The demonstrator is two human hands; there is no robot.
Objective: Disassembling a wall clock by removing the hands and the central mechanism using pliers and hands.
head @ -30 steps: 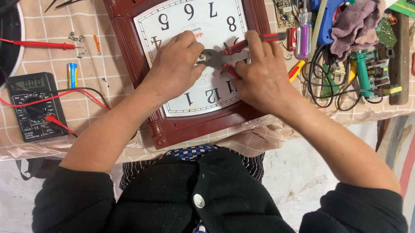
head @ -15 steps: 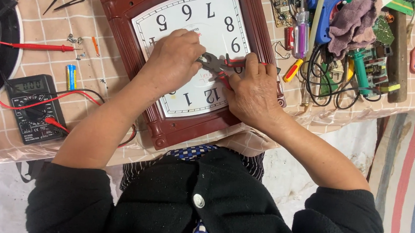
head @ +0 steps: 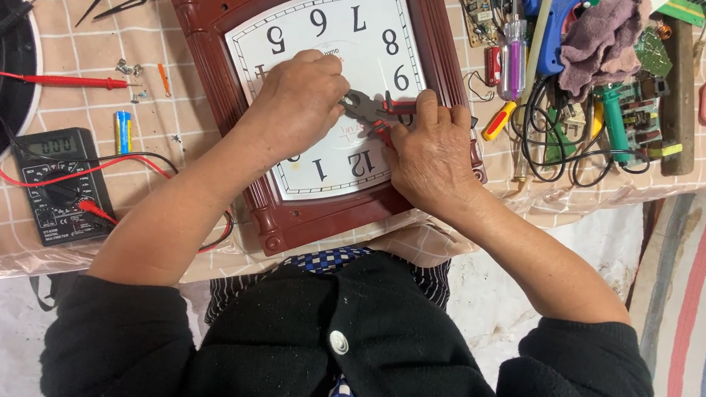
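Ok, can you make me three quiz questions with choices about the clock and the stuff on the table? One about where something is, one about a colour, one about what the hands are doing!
1. Where is the black multimeter?
A. On the clock face
B. On the checked tablecloth, beside the clock
C. On the floor

2. What colour is the clock frame?
A. Dark reddish brown
B. Green
C. Yellow

3. What is the right hand doing?
A. Resting open on the cloth
B. Holding a battery
C. Gripping red-handled pliers at the clock's middle

Answers: B, it lies on the cloth with its red leads; A, the frame around the white face is reddish brown; C, the pliers' jaws meet the left hand on the face.
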